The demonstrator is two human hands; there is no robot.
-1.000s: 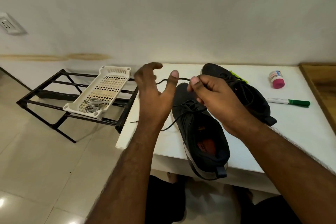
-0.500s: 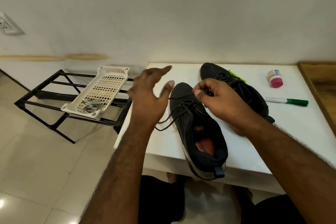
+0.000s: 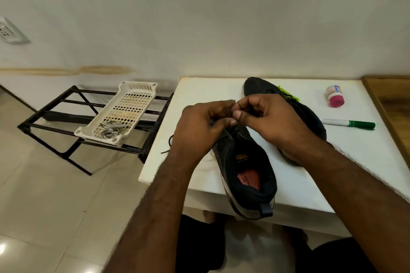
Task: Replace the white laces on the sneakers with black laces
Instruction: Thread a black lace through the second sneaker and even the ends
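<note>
Grip: both hands meet at frame centre over the near sneaker (image 3: 244,168); left hand (image 3: 199,126) and right hand (image 3: 273,117) have fingers curled, pinching the black lace (image 3: 169,142) between fingertips.
Lace: one loose end trails lower left of the left hand onto the white table (image 3: 332,162).
Sneakers: near one lies heel toward the viewer, heel overhanging the table's front edge; far sneaker (image 3: 310,117) sits behind the right hand, toe toward the wall.
Edges: table's left edge is just beside the black rack (image 3: 55,115); bare tabletop shows at lower right.
Rack: white basket (image 3: 128,108) holds the pale laces (image 3: 109,128).
Right side: green marker (image 3: 348,123) and pink-capped bottle (image 3: 335,96).
Pose: forearms rise from the bottom edge, converging.
</note>
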